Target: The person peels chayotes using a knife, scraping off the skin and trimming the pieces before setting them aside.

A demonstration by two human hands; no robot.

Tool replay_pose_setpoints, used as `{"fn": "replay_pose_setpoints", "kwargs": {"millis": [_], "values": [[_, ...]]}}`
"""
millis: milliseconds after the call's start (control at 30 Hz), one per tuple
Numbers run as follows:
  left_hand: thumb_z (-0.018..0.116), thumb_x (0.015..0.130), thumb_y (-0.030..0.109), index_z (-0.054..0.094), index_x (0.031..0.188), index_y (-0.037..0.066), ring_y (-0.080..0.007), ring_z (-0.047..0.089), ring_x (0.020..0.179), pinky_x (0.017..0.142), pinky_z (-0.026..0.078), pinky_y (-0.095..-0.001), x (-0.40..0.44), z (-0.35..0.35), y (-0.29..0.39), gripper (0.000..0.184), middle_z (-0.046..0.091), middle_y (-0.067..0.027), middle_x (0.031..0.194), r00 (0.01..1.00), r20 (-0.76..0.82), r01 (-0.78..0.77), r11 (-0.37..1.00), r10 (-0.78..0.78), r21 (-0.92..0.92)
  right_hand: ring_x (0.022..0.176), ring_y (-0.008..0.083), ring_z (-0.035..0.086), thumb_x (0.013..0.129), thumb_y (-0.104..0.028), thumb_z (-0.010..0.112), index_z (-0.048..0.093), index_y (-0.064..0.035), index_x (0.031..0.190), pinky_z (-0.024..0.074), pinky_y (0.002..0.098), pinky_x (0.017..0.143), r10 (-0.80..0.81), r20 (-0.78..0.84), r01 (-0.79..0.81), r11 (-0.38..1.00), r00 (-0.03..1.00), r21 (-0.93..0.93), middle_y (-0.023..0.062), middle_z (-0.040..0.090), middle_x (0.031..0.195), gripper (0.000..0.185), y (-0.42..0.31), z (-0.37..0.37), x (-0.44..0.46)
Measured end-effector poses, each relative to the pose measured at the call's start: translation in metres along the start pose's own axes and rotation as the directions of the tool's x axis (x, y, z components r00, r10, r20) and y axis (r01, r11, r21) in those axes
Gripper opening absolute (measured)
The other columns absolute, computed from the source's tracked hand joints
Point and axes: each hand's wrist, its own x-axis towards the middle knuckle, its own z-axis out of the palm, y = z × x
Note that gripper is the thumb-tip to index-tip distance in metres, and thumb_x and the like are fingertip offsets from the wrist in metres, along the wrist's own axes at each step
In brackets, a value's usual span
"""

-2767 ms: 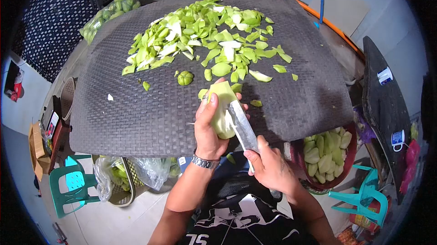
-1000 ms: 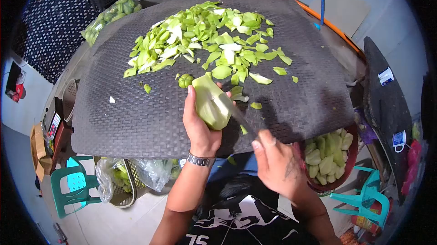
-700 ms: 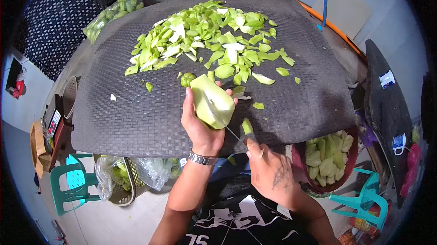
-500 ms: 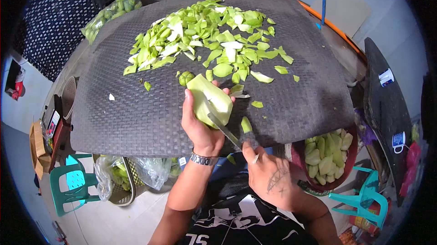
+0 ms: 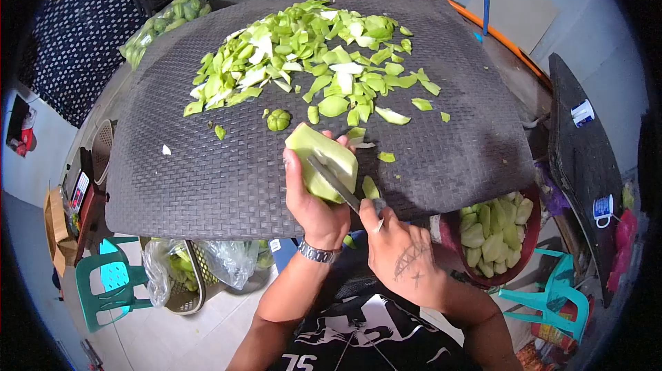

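Note:
My left hand wraps round a peeled pale-green chayote from below, above the near part of the woven tabletop. In my right hand is a knife, its blade lying against the chayote's face. A slice of green peel shows just beyond my right fingers; whether it touches them I cannot tell. A small knobbly green end piece lies on the table to the left of the chayote. Farther back spreads a heap of green peelings.
Below the table's right edge stands a dark red tub of peeled chayotes. A plastic bag of green produce sits at the back left. Under the near left edge are a basket and a teal chair; another teal chair is at right.
The chayote and my left hand have shifted slightly right and down. The knife has moved farther up-left across the chayote, and my right hand has followed leftward.

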Motion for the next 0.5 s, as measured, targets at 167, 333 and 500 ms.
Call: {"fn": "replay_pose_setpoints", "kwargs": {"millis": [167,333,500], "values": [[0.051,0.107,0.053,0.056,0.141,0.008,-0.0370,0.069,0.110,0.096,0.057,-0.0550,0.016,-0.008,0.016,0.057,0.067,-0.0165,0.124,0.991,0.094,0.101,0.993,-0.095,-0.066,0.076,0.0483,0.071,0.102,-0.012,0.059,0.050,-0.0035,0.133,0.0549,0.0594,0.070,0.028,-0.008,-0.023,0.933,1.000,0.358,0.0262,0.071,0.091,0.034,0.004,-0.011,-0.003],[0.049,0.108,0.053,0.053,0.145,0.006,-0.0367,0.070,0.109,0.095,0.058,-0.0547,0.020,-0.007,0.024,0.060,0.066,-0.0175,0.125,0.983,0.149,0.121,0.990,-0.109,-0.077,0.073,0.0450,0.071,0.095,-0.009,0.063,0.050,-0.0060,0.135,0.0557,0.0575,0.064,-0.070,0.036,0.062,0.981,0.997,0.186,0.0211,0.068,0.091,0.043,0.006,-0.010,-0.018],[0.050,0.107,0.054,0.051,0.148,0.007,-0.0365,0.070,0.110,0.095,0.059,-0.0543,0.020,-0.007,0.022,0.062,0.066,-0.0180,0.126,0.985,0.153,0.096,0.993,-0.086,-0.061,0.073,0.0407,0.071,0.090,-0.010,0.068,0.046,-0.0091,0.144,0.0570,0.0548,0.064,-0.093,0.063,0.090,0.995,0.994,0.040,0.0168,0.065,0.093,0.058,0.005,-0.011,-0.021]]}}
